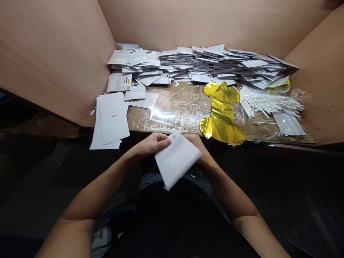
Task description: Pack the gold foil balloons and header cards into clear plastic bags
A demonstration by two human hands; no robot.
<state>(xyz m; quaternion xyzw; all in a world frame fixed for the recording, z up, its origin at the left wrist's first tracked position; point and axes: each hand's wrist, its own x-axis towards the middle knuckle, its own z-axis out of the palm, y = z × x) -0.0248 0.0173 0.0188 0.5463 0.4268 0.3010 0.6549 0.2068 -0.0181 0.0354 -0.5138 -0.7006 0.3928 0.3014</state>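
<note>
**Item in hand:** one white paper packet point(177, 159), held tilted in the air between both hands, just off the near edge of the tabletop point(185, 111) and above the person's lap. It appears thin and very light, soft enough to flex, and its smooth face may slip. It is best held by the edges, with the fingers spread to keep it from buckling.

**Left grip** point(150, 145): fingers closed, pinching the packet's upper left edge.

**Right grip** point(195, 145): curled around the right edge, fingertips hidden behind the packet.

**Also present:** a stack of white sheets point(111, 120) overhangs the near left edge of the tabletop. A loose heap of printed card packets point(204, 62) runs along the back edge. A gold foil balloon point(221, 111) lies flat near the front, right of centre. A bundle of white plastic sticks point(270, 104) sits toward the right edge. Plywood panels point(53, 61) stand behind and beside the tabletop.
</note>
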